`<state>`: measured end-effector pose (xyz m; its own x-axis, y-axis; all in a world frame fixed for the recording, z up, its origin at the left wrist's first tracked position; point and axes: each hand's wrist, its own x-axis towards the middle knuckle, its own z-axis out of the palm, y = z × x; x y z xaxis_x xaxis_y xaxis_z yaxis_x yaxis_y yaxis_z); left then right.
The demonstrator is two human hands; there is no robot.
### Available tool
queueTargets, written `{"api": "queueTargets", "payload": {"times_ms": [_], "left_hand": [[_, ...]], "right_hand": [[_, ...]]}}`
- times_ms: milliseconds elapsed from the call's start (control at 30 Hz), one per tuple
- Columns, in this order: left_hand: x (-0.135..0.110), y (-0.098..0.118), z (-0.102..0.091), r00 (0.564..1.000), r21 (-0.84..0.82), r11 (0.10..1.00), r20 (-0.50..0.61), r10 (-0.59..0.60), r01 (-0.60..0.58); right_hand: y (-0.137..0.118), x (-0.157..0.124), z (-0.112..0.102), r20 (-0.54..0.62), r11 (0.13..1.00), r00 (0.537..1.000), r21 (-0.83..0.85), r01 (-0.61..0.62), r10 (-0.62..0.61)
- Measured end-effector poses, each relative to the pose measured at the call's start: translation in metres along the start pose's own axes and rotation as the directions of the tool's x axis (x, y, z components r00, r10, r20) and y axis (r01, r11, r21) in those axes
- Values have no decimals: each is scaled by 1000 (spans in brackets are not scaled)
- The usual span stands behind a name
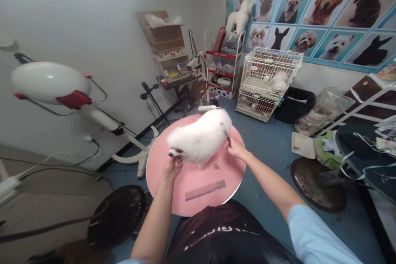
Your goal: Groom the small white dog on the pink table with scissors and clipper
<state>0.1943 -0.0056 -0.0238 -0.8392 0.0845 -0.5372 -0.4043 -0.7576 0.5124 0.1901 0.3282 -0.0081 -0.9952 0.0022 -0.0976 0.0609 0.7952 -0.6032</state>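
Note:
A small fluffy white dog point(201, 137) stands on a round pink table point(161, 165), head to the left. My left hand point(172, 168) is closed under the dog's chin, holding its muzzle. My right hand point(235, 147) is closed on a pair of scissors point(225, 131), whose blades point up into the fur at the dog's rear. A long comb point(206, 189) lies flat on the table in front of me, apart from both hands.
A white stand dryer point(51, 82) with a red clamp leans in at the left. Two stacked wire cages point(269, 80) sit behind the table. Dark round stools point(116, 216) point(318, 183) stand on either side. A shelf rack point(223, 72) and clutter line the back wall.

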Motion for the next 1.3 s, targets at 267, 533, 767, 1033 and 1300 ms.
{"api": "queueTargets", "payload": {"times_ms": [267,533,767,1033,1300], "left_hand": [[2,-2,-9,999,5,1000,48,-11,10],[-8,-13,3,990,-41,993,-82,111,-115],[-9,-25,9,948,-99,956,-192,254,-277],[8,-67,23,623,394,703,-330,709,-592],[22,-62,42,573,333,672,-354,739,-662]], "right_hand": [[6,2,-12,28,1000,1000,-28,-4,5],[27,24,-26,90,994,994,-79,70,-63],[43,56,-59,255,968,949,-117,220,-185],[56,61,-43,155,985,981,150,89,-113],[-6,-52,96,422,450,904,822,-350,-70]]}}
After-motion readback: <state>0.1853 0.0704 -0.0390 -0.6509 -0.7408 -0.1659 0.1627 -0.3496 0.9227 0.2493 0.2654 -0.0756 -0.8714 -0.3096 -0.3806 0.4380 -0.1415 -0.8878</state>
